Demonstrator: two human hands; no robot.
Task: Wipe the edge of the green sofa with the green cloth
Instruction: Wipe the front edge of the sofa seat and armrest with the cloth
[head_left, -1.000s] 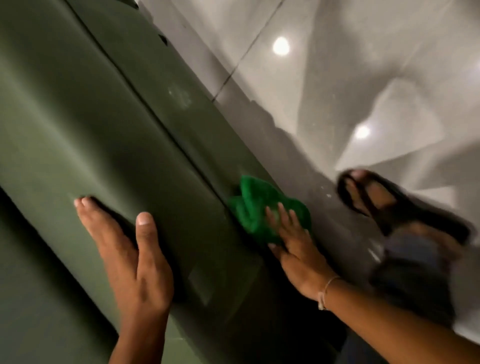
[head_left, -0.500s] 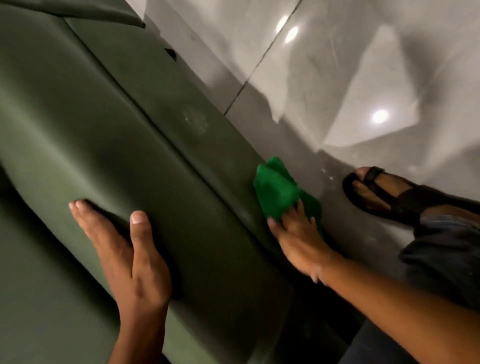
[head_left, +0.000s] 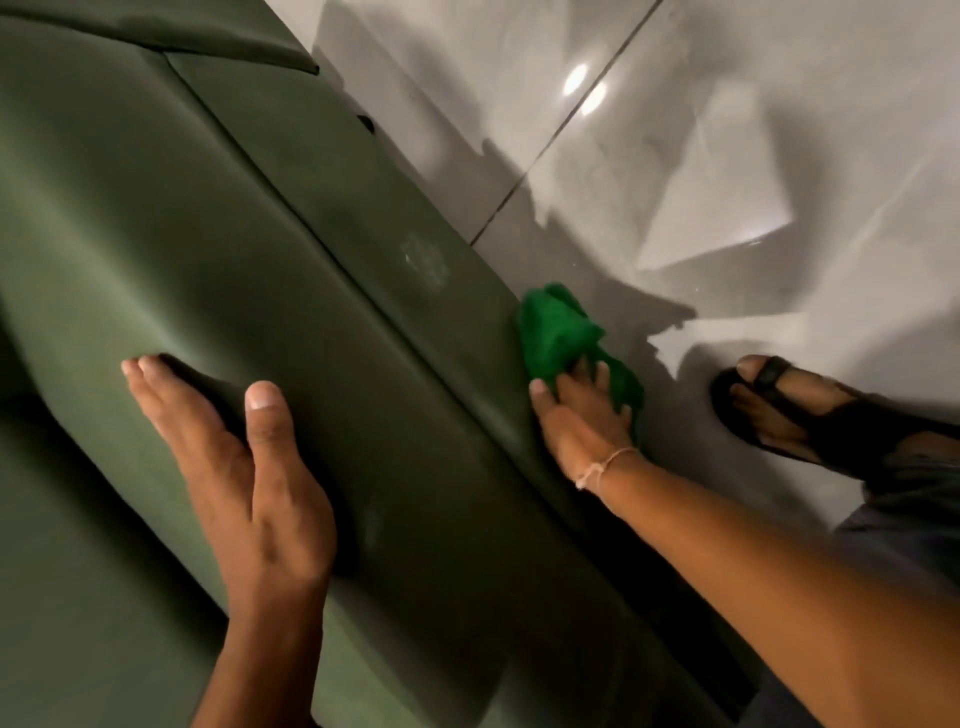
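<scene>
The left hand (head_left: 244, 462) lies flat and open on the rounded top of the green sofa (head_left: 156, 249), fingers together and stretched forward, thumb spread to the side; it holds nothing and the padding dents slightly under the fingertips. The right hand (head_left: 582, 415) reaches down over the sofa's outer edge, its fingers spread and pressing the bright green cloth (head_left: 556, 343) against the lower side of the sofa, close to where the upholstery meets the floor. The cloth is bunched, with most of it showing ahead of the fingers and a fold trailing under the palm. A thin pale string bracelet (head_left: 602, 465) circles the right wrist.

A seam runs diagonally along the sofa between the 2 hands, and a faint pale smudge (head_left: 423, 257) marks the fabric on the panel ahead of the cloth. The floor (head_left: 727, 156) is glossy grey tile with dark grout lines, reflecting 2 small bright lights. To the right of the cloth, well apart from it, a foot in a black sandal (head_left: 789, 400) stands on the tile.
</scene>
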